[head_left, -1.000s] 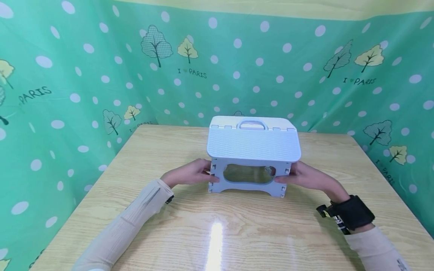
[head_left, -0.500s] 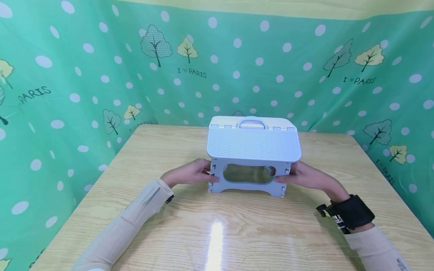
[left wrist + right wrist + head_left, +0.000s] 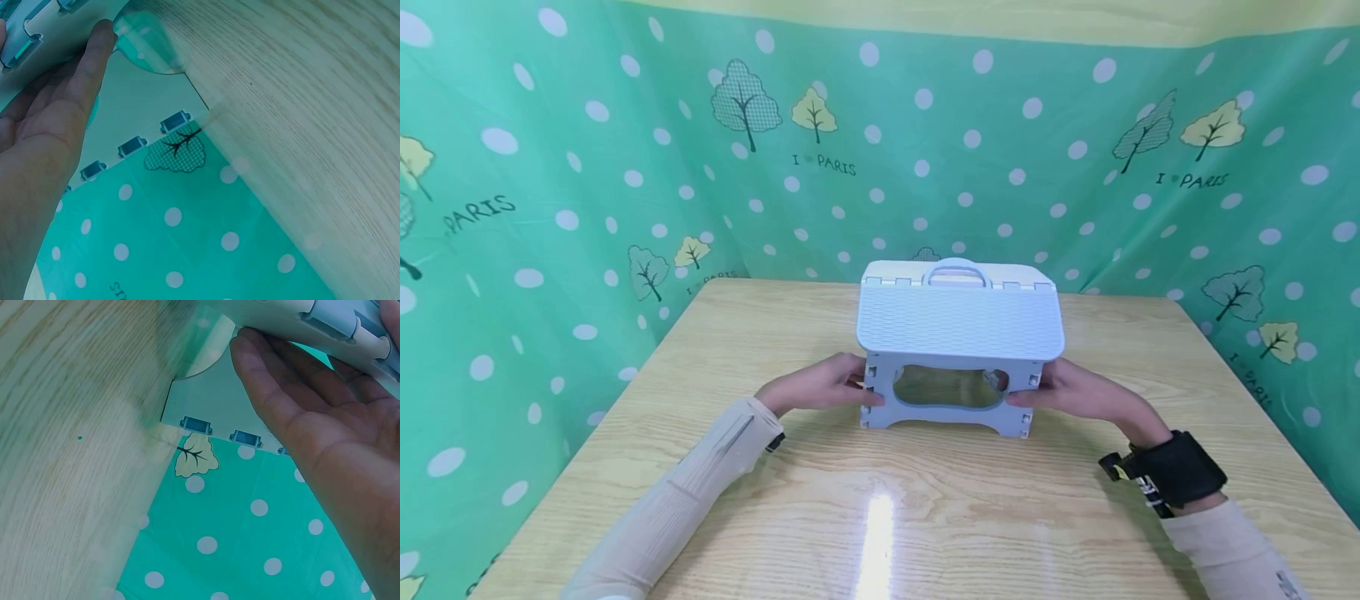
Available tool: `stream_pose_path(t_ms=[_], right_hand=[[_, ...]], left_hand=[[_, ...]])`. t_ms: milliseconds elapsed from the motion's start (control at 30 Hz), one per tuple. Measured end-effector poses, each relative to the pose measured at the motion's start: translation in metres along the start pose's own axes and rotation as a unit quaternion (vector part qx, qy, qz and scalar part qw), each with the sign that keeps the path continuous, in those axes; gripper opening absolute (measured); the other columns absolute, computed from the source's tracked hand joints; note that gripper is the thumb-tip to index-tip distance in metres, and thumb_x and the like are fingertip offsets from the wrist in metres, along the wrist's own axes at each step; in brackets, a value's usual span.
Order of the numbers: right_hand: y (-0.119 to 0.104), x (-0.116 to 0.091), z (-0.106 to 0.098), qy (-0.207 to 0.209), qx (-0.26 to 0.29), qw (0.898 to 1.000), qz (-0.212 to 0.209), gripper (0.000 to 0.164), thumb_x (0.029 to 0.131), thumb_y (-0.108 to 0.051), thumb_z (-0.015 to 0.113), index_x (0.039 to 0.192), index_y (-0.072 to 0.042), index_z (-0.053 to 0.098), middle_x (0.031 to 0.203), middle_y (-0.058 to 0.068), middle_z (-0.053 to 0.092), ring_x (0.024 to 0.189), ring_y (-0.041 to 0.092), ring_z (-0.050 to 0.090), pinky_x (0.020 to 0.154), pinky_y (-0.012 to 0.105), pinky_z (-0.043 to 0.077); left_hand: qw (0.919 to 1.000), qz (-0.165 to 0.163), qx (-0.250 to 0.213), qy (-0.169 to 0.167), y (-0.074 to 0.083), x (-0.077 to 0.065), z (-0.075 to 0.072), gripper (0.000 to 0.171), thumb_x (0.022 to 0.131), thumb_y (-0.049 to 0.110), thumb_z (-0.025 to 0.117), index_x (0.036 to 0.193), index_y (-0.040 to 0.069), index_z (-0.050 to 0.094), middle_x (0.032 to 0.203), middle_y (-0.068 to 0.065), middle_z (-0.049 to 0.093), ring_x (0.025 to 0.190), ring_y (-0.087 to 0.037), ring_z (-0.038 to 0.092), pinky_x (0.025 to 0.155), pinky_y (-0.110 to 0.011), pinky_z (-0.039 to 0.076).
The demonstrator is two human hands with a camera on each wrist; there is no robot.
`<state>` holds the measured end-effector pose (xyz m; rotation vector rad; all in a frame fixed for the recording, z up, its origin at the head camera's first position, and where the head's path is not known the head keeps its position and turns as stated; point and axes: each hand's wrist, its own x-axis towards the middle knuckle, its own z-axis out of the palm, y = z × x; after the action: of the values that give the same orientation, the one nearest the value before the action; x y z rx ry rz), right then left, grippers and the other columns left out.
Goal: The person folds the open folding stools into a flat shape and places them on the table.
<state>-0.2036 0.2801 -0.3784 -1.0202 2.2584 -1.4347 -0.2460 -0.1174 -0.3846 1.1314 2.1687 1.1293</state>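
A pale blue and white folding step stool stands on the wooden table, its top sloping down towards me. A carrying handle arches up from the seam of the top. My left hand holds the left edge of the front leg panel, thumb in front and fingers behind. On the opposite edge, my right hand grips the same panel likewise. In the wrist views, the fingers of the left hand and right hand lie against the panel's inner face. The rear panel stands beyond them.
The light wooden table carries a bright light reflection near its front. A green polka-dot curtain with tree prints hangs behind and along both sides. A black band with a small device is on my right wrist.
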Motion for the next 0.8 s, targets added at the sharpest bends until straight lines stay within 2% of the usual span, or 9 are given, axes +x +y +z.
stream_pose_path(t_ms=[433, 667, 800], right_hand=[[-0.0011, -0.0003, 0.0009, 0.006, -0.015, 1.0, -0.004, 0.097, 0.091, -0.001, 0.07, 0.159, -0.027, 0.006, 0.16, 0.012, 0.013, 0.131, 0.024, 0.033, 0.093, 0.032, 0.049], [-0.0011, 0.0001, 0.0005, 0.015, -0.027, 0.999, -0.01, 0.102, 0.089, -0.001, 0.072, 0.159, -0.029, 0.004, 0.163, 0.006, 0.006, 0.138, 0.017, 0.022, 0.098, 0.026, 0.042], [-0.0006, -0.0002, 0.0002, 0.016, -0.029, 0.999, -0.007, 0.102, 0.09, -0.002, 0.072, 0.159, -0.029, 0.004, 0.163, 0.006, 0.007, 0.137, 0.016, 0.022, 0.098, 0.025, 0.041]], left_hand=[[1.0, -0.003, 0.0, -0.002, -0.0005, 0.0006, 0.0002, 0.05, 0.097, 0.017, 0.067, 0.141, 0.001, 0.05, 0.124, -0.003, 0.067, 0.108, -0.011, 0.066, 0.092, -0.029, 0.053], [1.0, -0.001, 0.002, -0.003, -0.0006, 0.0003, 0.0003, 0.053, 0.097, 0.017, 0.067, 0.143, 0.001, 0.048, 0.125, -0.002, 0.067, 0.108, -0.011, 0.066, 0.093, -0.029, 0.053], [1.0, -0.002, -0.001, -0.004, 0.0002, -0.0001, 0.0005, 0.054, 0.096, 0.016, 0.068, 0.144, 0.002, 0.046, 0.125, -0.002, 0.067, 0.108, -0.011, 0.066, 0.093, -0.029, 0.053]])
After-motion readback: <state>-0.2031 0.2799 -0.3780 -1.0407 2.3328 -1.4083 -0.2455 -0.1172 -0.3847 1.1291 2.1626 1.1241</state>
